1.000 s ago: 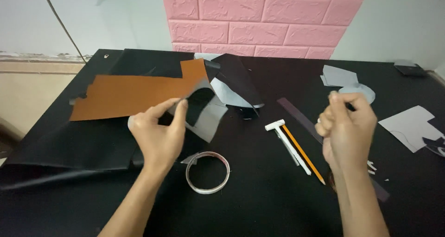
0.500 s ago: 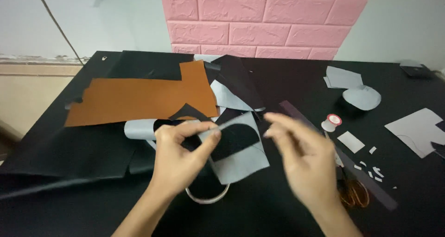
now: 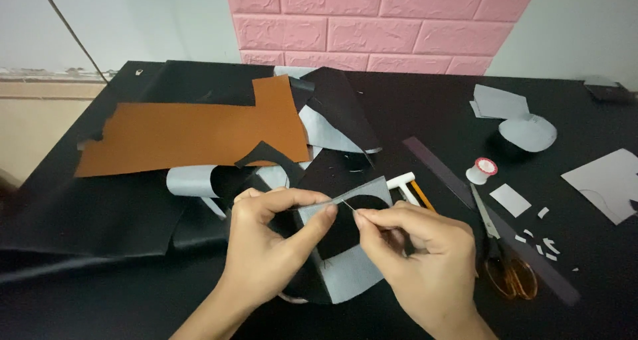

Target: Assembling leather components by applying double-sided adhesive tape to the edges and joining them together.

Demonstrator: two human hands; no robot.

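1. The left hand (image 3: pixel 269 247) and right hand (image 3: pixel 419 260) both pinch a smooth black leather piece with a grey underside (image 3: pixel 349 260), near centre over the black table (image 3: pixel 412 114).
2. Orange-handled metal scissors (image 3: pixel 502 260) lie right of them.
3. A small white thread spool (image 3: pixel 482 170) stands farther right.
4. A flat tan leather sheet (image 3: pixel 193 134) lies far left.

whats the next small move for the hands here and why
Probably draw the needle on through with the right hand: its fingers pinch the needle at the grey-and-black piece, which the left hand holds steady at the edge.
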